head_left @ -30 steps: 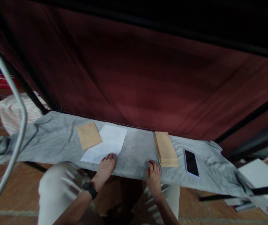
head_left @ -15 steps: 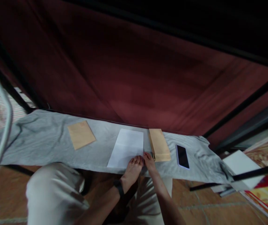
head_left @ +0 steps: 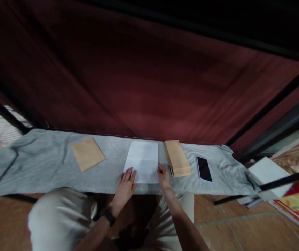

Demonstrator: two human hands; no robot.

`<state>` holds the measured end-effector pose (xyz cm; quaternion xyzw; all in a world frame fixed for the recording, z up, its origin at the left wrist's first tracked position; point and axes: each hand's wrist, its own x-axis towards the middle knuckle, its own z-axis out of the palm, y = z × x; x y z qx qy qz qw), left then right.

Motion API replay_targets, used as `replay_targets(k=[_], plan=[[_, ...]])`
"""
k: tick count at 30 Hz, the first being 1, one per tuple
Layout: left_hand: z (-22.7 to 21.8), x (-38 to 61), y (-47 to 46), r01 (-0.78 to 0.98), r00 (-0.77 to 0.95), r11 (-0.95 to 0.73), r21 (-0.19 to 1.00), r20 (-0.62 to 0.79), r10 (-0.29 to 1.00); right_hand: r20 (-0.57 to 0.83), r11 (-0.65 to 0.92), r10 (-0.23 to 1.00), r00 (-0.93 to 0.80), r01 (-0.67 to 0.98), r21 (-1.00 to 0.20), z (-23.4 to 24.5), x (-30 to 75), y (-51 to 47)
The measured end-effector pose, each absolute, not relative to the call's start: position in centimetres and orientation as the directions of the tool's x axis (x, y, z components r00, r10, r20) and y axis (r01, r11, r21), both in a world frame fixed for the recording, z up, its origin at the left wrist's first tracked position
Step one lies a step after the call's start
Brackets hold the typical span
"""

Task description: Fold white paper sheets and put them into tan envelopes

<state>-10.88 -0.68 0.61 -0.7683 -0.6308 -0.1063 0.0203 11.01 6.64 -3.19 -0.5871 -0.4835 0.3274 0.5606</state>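
Observation:
A white sheet of paper with fold creases lies flat on a grey cloth spread over a low surface. My left hand rests flat with fingers stretched out on the sheet's near left corner; a black band is on that wrist. My right hand touches the sheet's near right corner with its fingertips drawn together. A stack of brown envelopes lies just right of the sheet, close to my right hand. One more brown envelope lies apart on the left.
A black phone lies face up right of the envelope stack. A dark red curtain hangs behind the cloth, framed by black bars. A white board and colourful printed sheets sit at the right. My knees in pale trousers are below.
The white sheet slid right from beside the lone envelope to beside the envelope stack. My hands moved with it, came together, and now sit apart at its two near corners.

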Motion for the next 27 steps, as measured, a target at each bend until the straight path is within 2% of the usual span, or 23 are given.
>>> replay_targets(k=[6,13,16,19,23,27], plan=[[0.2,-10.6,-1.0,0.953,0.294,-0.300,0.031,0.135,0.946,0.143,0.070,0.942,0.304,0.240,-0.968,-4.1,12.8,5.5],[0.4,-9.6,-0.2,0.962,0.266,-0.271,0.029,0.121,0.956,0.225,0.071,0.940,0.257,0.499,-0.864,-2.9,13.0,5.8],[0.9,-9.2,0.1,0.968,0.245,-0.249,0.044,0.080,0.966,0.289,0.099,0.935,0.207,0.629,-0.771,-2.0,12.6,5.8],[1.4,-9.0,-0.1,0.969,0.233,-0.235,0.076,0.037,0.972,0.378,0.147,0.916,0.136,0.763,-0.630,-1.2,12.2,5.3],[2.4,-9.2,0.5,0.961,0.243,-0.235,0.148,-0.032,0.970,0.411,0.302,0.907,-0.096,0.827,-0.475,-0.8,11.3,4.4],[3.1,-8.5,3.6,0.940,0.276,-0.289,0.183,0.092,0.957,0.367,0.390,0.894,-0.258,0.850,-0.353,-1.4,10.5,3.6]])
